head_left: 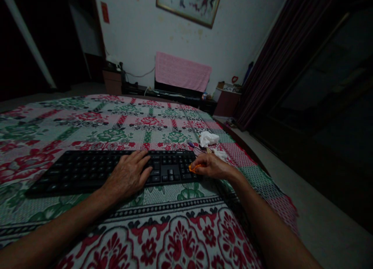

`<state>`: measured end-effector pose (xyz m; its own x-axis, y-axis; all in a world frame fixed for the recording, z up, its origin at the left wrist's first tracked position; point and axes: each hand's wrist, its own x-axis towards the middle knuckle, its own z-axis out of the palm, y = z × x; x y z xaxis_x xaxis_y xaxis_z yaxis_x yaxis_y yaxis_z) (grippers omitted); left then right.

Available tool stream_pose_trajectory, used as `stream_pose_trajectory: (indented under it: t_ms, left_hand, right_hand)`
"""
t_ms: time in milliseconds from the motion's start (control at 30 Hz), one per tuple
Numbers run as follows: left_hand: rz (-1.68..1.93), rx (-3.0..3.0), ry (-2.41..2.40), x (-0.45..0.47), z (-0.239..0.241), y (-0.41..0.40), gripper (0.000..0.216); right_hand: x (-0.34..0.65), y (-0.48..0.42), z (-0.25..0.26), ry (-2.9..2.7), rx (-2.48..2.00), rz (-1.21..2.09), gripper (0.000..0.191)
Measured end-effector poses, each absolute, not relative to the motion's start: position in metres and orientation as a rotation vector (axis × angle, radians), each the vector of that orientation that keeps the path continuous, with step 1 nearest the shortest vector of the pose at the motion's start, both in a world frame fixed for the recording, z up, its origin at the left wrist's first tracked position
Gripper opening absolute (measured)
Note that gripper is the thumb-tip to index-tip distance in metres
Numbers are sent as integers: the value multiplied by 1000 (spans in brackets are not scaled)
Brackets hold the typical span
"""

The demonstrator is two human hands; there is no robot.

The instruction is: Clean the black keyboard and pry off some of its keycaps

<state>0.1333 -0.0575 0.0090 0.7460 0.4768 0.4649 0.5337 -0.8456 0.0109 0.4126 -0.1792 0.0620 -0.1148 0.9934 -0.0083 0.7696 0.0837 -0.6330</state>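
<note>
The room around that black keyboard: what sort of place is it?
Probably a room in someone's home, perhaps a bedroom or living room. A framed picture hangs on the wall, a pink towel is draped below it, and a floral cloth lies under the black keyboard.

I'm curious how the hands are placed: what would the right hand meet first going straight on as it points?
Skimming over the keyboard, the right hand would likely meet the left hand first, though depth is unclear.
</note>
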Motion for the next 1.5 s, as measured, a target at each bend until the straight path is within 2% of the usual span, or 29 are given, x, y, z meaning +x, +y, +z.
stream_pose_trajectory:
  t_ms: [133, 367, 633, 867, 1100, 1267, 1500]
  left_hand:
    - [-675, -2811, -824, 134, 10, -58, 42]
    - [-721, -2821, -821, 133, 9, -58, 42]
    - [-674, -2798, -826, 133, 8, -57, 42]
    - [-643, -2803, -828, 134, 9, -58, 43]
    - [-666, -2811, -818, 133, 10, -58, 42]
    - [-667, -2799, -823, 134, 10, -59, 42]
    - [-667, -2815, -827, 133, 9, -57, 42]
  right_hand:
    - [415, -184, 69, -2030, -1899, 724, 20]
    - [403, -183, 69, -2093, -1748, 738, 22]
    - [409, -188, 76, -2104, -1947, 721, 19]
    - [381, -180, 71, -2241, -1677, 517, 22]
    - [392, -183, 73, -2196, -1893, 489, 19]
    - [389, -178, 68, -2181, -1789, 254, 21]
    - [365, -175, 63, -2175, -2022, 172, 24]
